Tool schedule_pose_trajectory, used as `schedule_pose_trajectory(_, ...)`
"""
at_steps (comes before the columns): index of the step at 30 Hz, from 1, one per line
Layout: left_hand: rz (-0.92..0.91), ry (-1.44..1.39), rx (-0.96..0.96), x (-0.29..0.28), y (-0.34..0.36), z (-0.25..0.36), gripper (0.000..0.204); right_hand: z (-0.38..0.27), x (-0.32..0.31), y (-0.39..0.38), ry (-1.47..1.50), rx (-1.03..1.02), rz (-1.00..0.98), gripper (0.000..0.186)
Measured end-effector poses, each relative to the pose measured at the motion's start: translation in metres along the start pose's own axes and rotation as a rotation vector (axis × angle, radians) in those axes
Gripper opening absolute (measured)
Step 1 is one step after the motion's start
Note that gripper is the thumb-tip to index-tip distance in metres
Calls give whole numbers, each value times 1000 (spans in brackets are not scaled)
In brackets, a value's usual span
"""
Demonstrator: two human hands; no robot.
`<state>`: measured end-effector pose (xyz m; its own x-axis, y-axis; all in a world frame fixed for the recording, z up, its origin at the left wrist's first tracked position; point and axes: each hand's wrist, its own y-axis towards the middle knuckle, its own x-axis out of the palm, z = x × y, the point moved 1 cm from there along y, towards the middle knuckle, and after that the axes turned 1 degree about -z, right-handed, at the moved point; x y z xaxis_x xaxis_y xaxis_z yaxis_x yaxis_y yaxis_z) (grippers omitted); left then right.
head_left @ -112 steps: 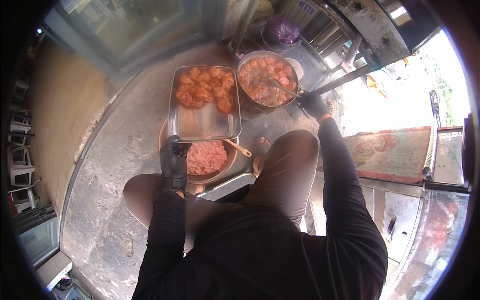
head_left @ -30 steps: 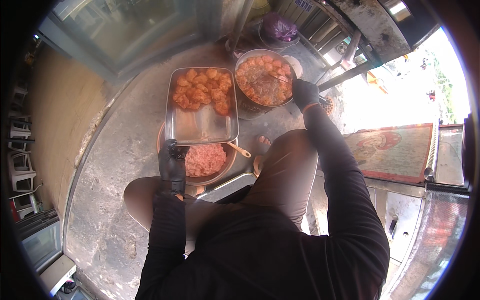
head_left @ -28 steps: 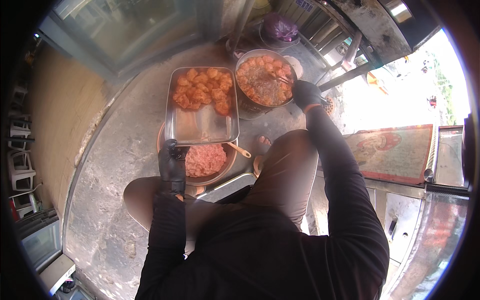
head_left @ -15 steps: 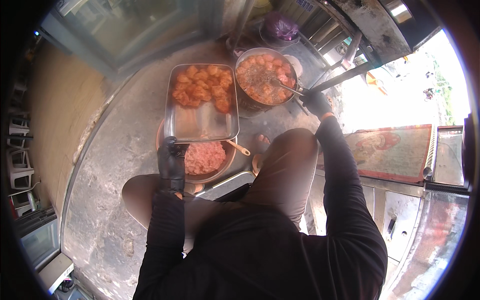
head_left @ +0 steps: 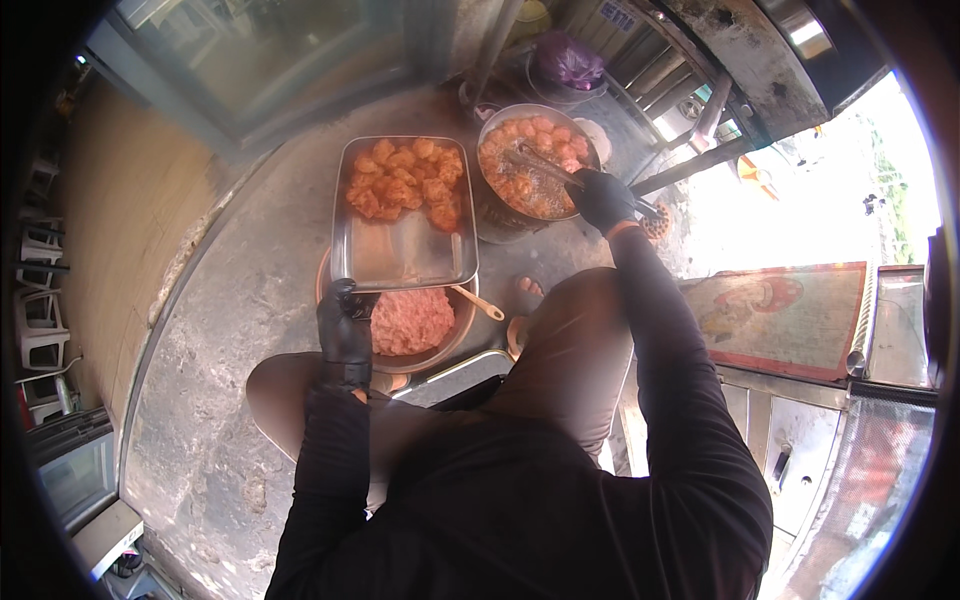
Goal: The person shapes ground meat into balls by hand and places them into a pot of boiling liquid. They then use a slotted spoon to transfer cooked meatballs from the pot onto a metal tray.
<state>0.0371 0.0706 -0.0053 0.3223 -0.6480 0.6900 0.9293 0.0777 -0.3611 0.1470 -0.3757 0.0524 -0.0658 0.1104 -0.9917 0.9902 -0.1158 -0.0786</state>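
My left hand [head_left: 345,325], in a black glove, is closed on the near left edge of a rectangular metal tray [head_left: 407,270]. Browned fried patties [head_left: 405,175] fill the tray's far part. Beneath the tray's near end sits a wide basin with pink minced paste [head_left: 412,320] in it, and a wooden-handled utensil [head_left: 480,302] rests at the rim. My right hand [head_left: 602,203], gloved too, grips metal tongs [head_left: 545,165] whose tips reach over a round pot [head_left: 487,200]. Pink-orange lumps [head_left: 535,130] float in the pot's bubbling oil.
Behind the pot stands a bucket with a purple plastic bag [head_left: 568,60]. A brown perforated round thing [head_left: 656,221] shows beside my right wrist. A metal-framed counter [head_left: 780,320] rises on the right, a glass panel [head_left: 260,60] at far left. White stools [head_left: 40,315] line the left.
My right hand has moved left, closer over the pot, and the tongs' tips now reach farther across the oil. My left hand keeps its hold on the tray.
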Motion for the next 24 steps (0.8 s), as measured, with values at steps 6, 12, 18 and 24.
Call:
schedule_pose_trajectory(6,-2,19,-6,-5,2,0,22,-9,22,36,-9,-8,18,37)
schedule_pose_trajectory(12,-40,24,-31,-9,1,-1,32,36,51,56,157,163,26,27)
schedule_pose_trajectory(18,-27,18,-55,-11,0,-1,37,55,76,61,1008,369,-361,27)
schedule_pose_trajectory(24,-56,5,-72,-12,-1,0,46,32,83,71,1223,355,-373,31)
